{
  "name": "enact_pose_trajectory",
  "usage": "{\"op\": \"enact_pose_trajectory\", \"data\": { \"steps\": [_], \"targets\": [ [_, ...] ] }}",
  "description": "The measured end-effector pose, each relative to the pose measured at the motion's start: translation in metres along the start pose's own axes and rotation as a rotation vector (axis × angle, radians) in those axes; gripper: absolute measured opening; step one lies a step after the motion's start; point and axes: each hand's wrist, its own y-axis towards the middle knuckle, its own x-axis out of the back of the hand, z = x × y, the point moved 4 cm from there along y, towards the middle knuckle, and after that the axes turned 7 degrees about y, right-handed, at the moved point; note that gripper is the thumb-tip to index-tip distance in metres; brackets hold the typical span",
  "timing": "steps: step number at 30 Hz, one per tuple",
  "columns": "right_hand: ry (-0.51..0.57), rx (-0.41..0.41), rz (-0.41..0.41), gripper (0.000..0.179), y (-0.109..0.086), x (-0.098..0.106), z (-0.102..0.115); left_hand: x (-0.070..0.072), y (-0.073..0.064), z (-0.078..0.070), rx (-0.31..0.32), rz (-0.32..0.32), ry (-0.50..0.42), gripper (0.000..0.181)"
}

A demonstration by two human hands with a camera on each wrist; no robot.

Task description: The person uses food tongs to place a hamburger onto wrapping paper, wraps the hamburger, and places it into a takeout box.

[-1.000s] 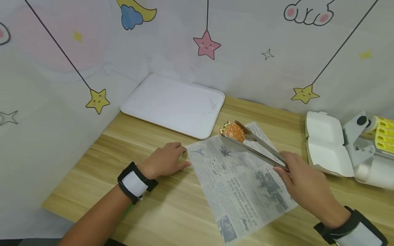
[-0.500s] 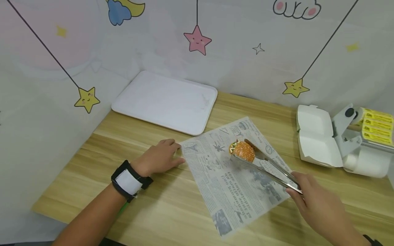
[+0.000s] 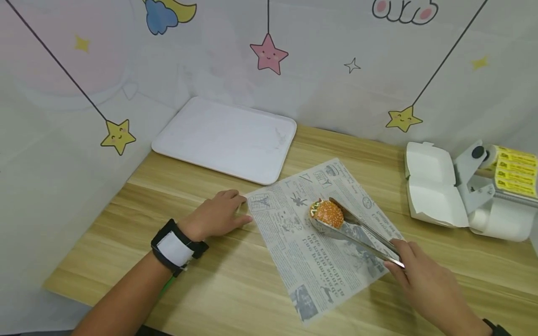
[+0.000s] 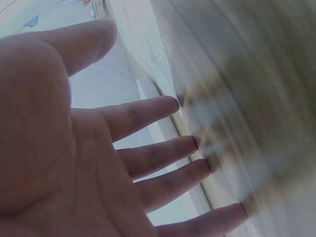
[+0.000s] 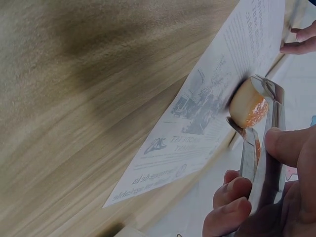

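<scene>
My right hand (image 3: 428, 280) grips metal tongs (image 3: 370, 245), thumb on one arm and fingers round the other. Between the tong tips sits a small sesame-seed burger (image 3: 329, 213), with green and white filling showing at its left side. It is over the middle of a newsprint-patterned wrapping paper (image 3: 294, 252) laid on the table. In the right wrist view the burger (image 5: 242, 106) stands right at the paper's surface, a tong tip on either side. My left hand (image 3: 218, 215) rests its spread, straight fingertips on the table at the paper's left corner; its palm (image 4: 74, 143) holds nothing.
A white tray (image 3: 227, 137) lies at the back left of the wooden table (image 3: 218, 289). To the right stand an opened white clamshell box (image 3: 437, 200) and a dispenser with a yellow label roll (image 3: 517, 172). A printed curtain (image 3: 319, 84) hangs behind.
The right hand has brought the burger in the tongs from the paper's far edge toward me, onto its middle, and lowered it slightly. The left hand stays by the corner. The head view has shifted a little.
</scene>
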Motion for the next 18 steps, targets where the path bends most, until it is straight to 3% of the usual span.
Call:
{"op": "enact_pose_trajectory", "data": {
  "steps": [11,18],
  "targets": [
    [0.027,-0.016,0.007,0.048,-0.003,0.0,-0.004,-0.001,0.0,0.0,0.004,0.005,-0.006,0.057],
    [0.062,-0.01,-0.016,0.048,0.0,0.011,-0.002,-0.001,0.001,0.0,0.007,0.011,-0.012,0.058]
  ]
}}
